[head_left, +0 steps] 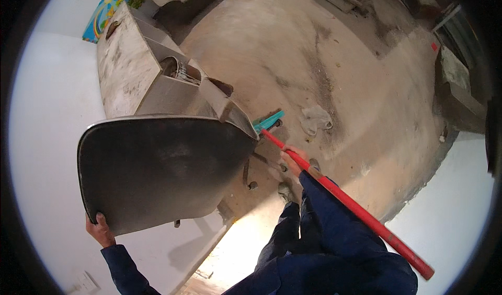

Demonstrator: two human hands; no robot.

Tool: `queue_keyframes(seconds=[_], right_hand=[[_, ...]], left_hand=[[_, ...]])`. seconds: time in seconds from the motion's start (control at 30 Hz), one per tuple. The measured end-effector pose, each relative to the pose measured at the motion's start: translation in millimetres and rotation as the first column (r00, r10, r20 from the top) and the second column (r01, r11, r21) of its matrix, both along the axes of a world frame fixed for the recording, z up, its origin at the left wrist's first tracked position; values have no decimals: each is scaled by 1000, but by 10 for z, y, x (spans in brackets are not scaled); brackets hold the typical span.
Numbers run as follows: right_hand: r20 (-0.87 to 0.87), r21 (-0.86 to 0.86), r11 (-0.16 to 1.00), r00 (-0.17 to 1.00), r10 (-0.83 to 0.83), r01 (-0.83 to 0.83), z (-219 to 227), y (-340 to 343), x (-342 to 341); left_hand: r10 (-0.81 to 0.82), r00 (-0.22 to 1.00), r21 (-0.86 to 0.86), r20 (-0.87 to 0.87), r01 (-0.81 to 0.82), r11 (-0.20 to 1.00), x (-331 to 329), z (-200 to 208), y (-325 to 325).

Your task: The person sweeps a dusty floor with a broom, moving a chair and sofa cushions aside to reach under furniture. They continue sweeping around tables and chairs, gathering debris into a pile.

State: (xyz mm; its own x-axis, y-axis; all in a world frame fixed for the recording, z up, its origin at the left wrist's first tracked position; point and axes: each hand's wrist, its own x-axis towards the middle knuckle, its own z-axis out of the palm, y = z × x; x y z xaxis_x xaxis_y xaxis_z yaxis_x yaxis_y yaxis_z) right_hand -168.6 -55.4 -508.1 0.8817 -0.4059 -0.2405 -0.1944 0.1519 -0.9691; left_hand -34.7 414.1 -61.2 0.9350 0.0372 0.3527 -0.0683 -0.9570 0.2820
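Note:
My left hand (100, 231) is closed on the lower left edge of a large dark chair back (162, 169), which is tilted and fills the left middle of the view. Beneath the chair, part of its wheeled base shows with a caster (252, 185). In my right hand (295, 156) is a broom, gripped by its long red handle (361, 211), whose free end passes over my right arm to the lower right. The teal broom head (269, 120) lies at floor level just beyond the chair's right edge, partly hidden by it.
A dusty pale desk (123, 65) with open compartments stands by the white wall (52, 138) behind the chair. A crumpled whitish bag or cloth (316, 120) lies on the dirty floor (376, 101). Dusty furniture (460, 99) lines the right side.

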Motion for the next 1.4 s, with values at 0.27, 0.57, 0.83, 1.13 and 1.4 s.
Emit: queue_keyframes(seconds=[0.27,0.57,0.83,1.13,1.4], right_hand=[[-127,217,966,985,-113,139,257,-343,310],[-122,45,992,985,124,-119,-222,-272,385],[-174,158,987,985,5,22,27,-799,466],[-116,350,937,993,30,13,358,-915,592],[-188,684,715,982,-17,144,961,-1376,583]], left_hand=[[-8,999,-99,44,13,995,-451,-116,-83],[2,1000,-86,14,-1,996,-693,-150,60],[-27,999,-101,19,29,995,-737,-231,-96],[-32,999,-96,30,34,995,-550,-213,-284],[-66,992,-48,106,71,996,-510,-205,-382]])
